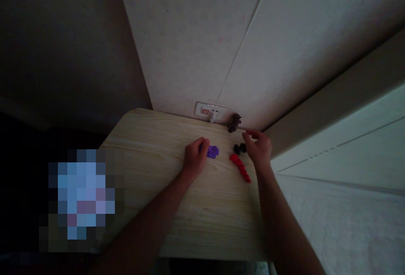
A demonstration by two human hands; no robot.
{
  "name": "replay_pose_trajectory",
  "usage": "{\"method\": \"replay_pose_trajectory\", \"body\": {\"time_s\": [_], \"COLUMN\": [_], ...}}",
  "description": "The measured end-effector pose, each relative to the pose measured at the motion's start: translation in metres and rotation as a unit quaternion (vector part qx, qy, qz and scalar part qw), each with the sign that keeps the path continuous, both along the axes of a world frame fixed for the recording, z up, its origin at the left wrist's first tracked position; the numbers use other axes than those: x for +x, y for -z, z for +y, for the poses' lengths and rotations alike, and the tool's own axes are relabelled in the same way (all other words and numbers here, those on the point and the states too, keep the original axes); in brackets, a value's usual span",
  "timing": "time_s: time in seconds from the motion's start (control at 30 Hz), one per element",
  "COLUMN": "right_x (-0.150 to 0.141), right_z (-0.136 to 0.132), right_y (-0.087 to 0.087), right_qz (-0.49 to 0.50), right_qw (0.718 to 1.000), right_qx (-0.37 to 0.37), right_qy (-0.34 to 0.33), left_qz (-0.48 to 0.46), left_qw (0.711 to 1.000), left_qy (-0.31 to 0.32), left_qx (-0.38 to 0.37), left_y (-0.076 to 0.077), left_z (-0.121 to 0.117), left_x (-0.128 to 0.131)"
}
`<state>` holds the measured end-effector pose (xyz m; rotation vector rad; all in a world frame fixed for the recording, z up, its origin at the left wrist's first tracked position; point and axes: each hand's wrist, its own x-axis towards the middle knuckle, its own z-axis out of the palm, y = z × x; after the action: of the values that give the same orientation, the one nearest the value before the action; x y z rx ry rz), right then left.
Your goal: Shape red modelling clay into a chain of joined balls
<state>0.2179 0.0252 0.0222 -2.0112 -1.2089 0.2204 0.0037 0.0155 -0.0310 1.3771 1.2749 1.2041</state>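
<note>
My left hand (pixel 195 155) is closed, thumb on top, round one end of a crumpled purple lump (pixel 213 152) that looks like modelling clay. The rest of the lump sticks out to the right, over the wooden tabletop (pixel 164 140). Across from it, my right hand (pixel 260 147) has thumb and forefinger drawn together in a pinch; anything between them is too small to make out. Just left of that hand lie small black pieces (pixel 239 148), partly covered by it. A red twisted, tapering piece (pixel 241 168) lies below them.
A dark brown lumpy figure (pixel 234 123) stands at the table's back edge. Beside it on the wall is a socket (pixel 210 110) with a white plug (pixel 213 117). A pale panel (pixel 341 119) borders the right side, with white quilted cloth (pixel 344 220) below. A pixelated patch covers the lower left.
</note>
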Motion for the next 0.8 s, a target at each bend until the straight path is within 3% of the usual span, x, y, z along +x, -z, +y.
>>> {"method": "replay_pose_trajectory", "body": {"time_s": [0.1, 0.23, 0.5, 0.8], "right_x": [0.012, 0.004, -0.007, -0.014], "right_z": [0.022, 0.039, 0.053, 0.042], "right_y": [-0.004, -0.001, 0.007, 0.005], "right_qz": [-0.051, -0.077, -0.080, -0.079], "right_qw": [0.994, 0.988, 0.988, 0.988], "right_qx": [-0.091, -0.131, -0.127, -0.134], "right_qy": [-0.025, -0.041, -0.022, 0.024], "left_qz": [0.004, 0.001, 0.001, 0.008], "left_qw": [1.000, 1.000, 1.000, 1.000], "left_qy": [-0.003, 0.002, 0.003, 0.008], "left_qx": [-0.004, 0.000, 0.000, -0.003], "left_y": [-0.003, -0.004, -0.002, -0.004], "left_z": [0.000, 0.000, 0.000, 0.000], "left_x": [0.000, -0.001, -0.001, -0.002]}}
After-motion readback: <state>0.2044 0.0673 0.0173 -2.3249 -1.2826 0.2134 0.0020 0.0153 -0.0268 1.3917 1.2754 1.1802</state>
